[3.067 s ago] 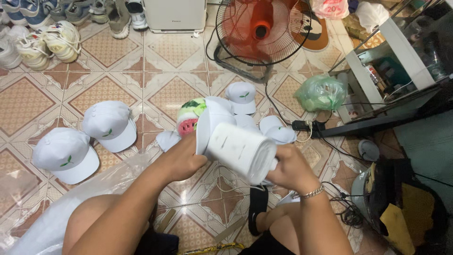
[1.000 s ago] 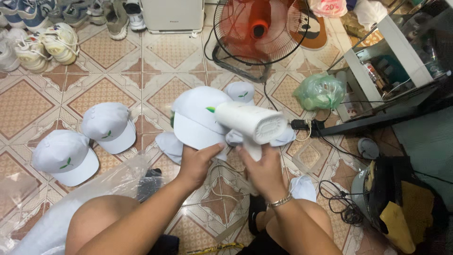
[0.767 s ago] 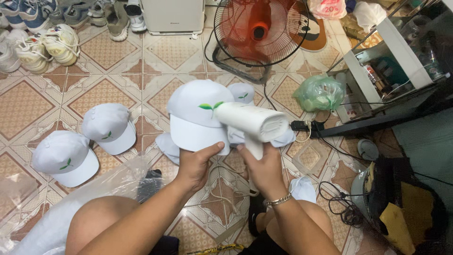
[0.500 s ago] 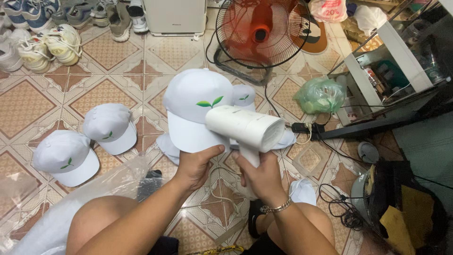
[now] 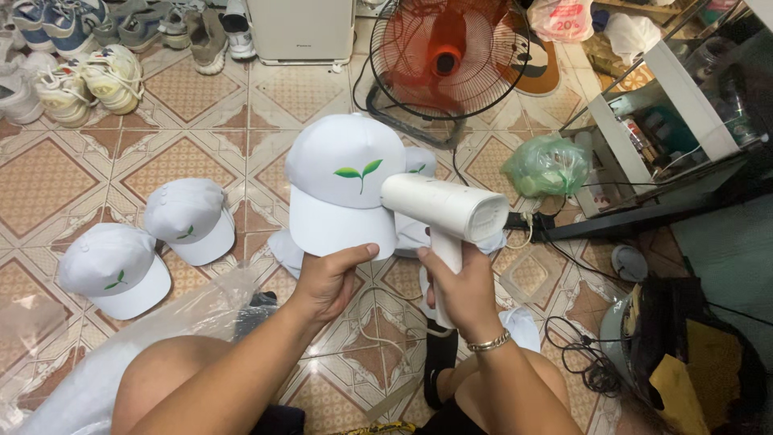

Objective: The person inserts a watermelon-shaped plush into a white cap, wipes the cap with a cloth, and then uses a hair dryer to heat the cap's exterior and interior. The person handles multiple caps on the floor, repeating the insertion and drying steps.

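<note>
My left hand (image 5: 326, 278) grips the brim of a white fabric cap with a green leaf emblem (image 5: 342, 189), held up crown-forward above the patterned tile floor (image 5: 48, 169). My right hand (image 5: 459, 282) is closed around the handle of a white handheld steamer (image 5: 443, 208), its barrel lying sideways with the nozzle touching the cap's right side. Two more white caps (image 5: 153, 246) lie to my left; a red floor fan (image 5: 447, 56) stands beyond.

Bare patterned tile floor (image 5: 72, 173) lies open to the far left, between the row of shoes (image 5: 88, 76) at the wall and two white caps (image 5: 153, 242) lying near the left knee. A crumpled clear plastic bag (image 5: 121, 346) covers the tiles beside that knee. Ahead, the orange pedestal fan (image 5: 447, 56) blocks the way; to the right, a green plastic bag (image 5: 547, 165), a black power strip (image 5: 531, 219) and tangled cables (image 5: 580, 362) crowd the floor.
</note>
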